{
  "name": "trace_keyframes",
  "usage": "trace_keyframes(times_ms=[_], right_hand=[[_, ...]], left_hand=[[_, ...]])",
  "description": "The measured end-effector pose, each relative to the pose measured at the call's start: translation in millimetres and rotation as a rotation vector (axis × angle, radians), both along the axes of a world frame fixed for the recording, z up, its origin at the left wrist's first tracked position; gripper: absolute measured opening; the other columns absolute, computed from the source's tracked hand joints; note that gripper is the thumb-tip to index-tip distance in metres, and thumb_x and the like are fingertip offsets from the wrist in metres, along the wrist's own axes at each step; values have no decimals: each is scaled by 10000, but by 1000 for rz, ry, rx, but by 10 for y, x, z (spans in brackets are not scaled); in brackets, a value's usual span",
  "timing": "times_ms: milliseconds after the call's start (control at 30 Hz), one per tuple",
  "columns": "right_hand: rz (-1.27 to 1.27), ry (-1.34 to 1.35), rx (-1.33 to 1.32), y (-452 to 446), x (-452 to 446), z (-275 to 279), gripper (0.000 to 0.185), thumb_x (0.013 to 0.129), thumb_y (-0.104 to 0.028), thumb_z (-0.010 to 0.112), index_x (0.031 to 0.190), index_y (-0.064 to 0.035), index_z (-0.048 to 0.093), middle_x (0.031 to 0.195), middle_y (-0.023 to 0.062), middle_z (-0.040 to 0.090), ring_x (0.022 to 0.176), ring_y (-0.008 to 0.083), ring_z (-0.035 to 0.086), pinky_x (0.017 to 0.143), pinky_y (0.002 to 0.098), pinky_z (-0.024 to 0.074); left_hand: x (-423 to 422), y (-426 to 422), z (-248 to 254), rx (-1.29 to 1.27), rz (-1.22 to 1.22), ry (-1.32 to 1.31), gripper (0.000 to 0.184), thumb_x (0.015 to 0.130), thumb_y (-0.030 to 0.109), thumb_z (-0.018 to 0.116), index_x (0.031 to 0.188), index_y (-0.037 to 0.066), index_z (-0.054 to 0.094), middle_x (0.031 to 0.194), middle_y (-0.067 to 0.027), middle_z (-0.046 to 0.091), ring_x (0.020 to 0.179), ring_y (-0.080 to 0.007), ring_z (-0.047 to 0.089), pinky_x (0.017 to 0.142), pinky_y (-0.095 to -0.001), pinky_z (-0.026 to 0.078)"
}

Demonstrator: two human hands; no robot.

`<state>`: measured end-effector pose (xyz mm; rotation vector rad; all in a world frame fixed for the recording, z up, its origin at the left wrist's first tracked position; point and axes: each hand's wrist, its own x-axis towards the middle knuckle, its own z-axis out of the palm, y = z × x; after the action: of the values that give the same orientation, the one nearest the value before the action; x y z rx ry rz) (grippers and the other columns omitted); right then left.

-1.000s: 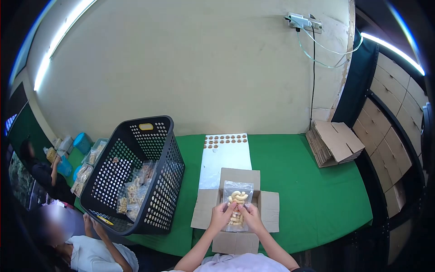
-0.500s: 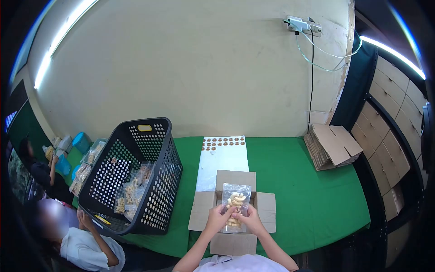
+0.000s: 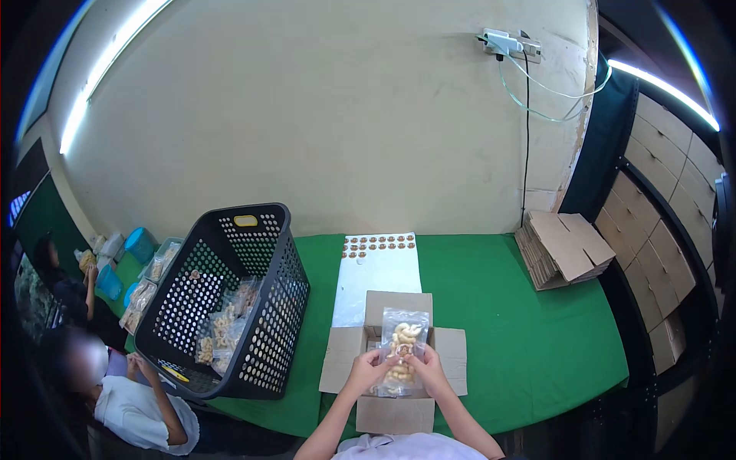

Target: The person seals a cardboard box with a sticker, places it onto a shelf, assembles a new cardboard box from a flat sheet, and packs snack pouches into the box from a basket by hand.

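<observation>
A clear zip pouch of cashews (image 3: 406, 333) is held upright by its two sides. My left hand (image 3: 369, 371) grips its left edge and my right hand (image 3: 431, 371) its right edge, both thumbs on the front. Between the thumbs, a small round brown sticker (image 3: 404, 349) shows on the pouch. Directly beneath is an open cardboard box (image 3: 395, 415) with its flaps folded out; the pouch and hands hide most of its inside. Behind the box lies a white sticker sheet (image 3: 376, 280) with rows of round brown stickers along its far end.
A black perforated basket (image 3: 270, 307) holding several nut pouches stands to the left. Flattened cardboard boxes (image 3: 569, 244) are stacked at the right on the green tablecloth (image 3: 529, 345). A person in a white top (image 3: 142, 410) sits at the left; another in dark clothes is farther back.
My thumbs have spread apart on the pouch, uncovering the round sticker between them. The pouch has shifted slightly to the right.
</observation>
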<state>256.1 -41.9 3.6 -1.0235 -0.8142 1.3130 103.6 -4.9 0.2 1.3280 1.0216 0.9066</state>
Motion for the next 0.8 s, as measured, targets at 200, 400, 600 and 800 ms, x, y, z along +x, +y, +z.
trace_keyframes(times_ms=[200, 400, 600, 800], right_hand=[[1, -39, 2, 38, -43, 119, 252, 818, -84, 623, 1042, 8, 551, 964, 56, 619, 856, 103, 587, 746, 248, 480], [3, -53, 9, 9, -58, -12, 237, 825, -100, 626, 1026, 7, 561, 949, 55, 627, 846, 107, 593, 744, 253, 484], [-31, 23, 9, 6, -138, 93, 262, 841, -131, 615, 1057, -1, 543, 977, 46, 612, 872, 105, 582, 767, 256, 475], [35, 34, -4, -28, -135, 193, 274, 860, -165, 595, 1077, -9, 537, 993, 33, 602, 890, 95, 569, 775, 257, 468]], left_hand=[[25, -55, -110, -73, -15, -43, 340, 796, 254, 676, 1012, 1, 604, 587, 72, 485, 488, -6, 400, 417, -186, 287], [82, -158, -67, -139, 85, -156, 401, 808, 234, 658, 1097, -23, 553, 702, 38, 549, 557, -9, 451, 457, -169, 327], [128, -172, -21, -139, 155, -191, 389, 822, 244, 641, 1092, -20, 545, 803, -4, 601, 663, -41, 536, 541, -181, 424], [13, -90, 39, -70, 47, -154, 273, 827, 229, 644, 947, -12, 600, 758, 18, 585, 639, -22, 503, 522, -173, 396]])
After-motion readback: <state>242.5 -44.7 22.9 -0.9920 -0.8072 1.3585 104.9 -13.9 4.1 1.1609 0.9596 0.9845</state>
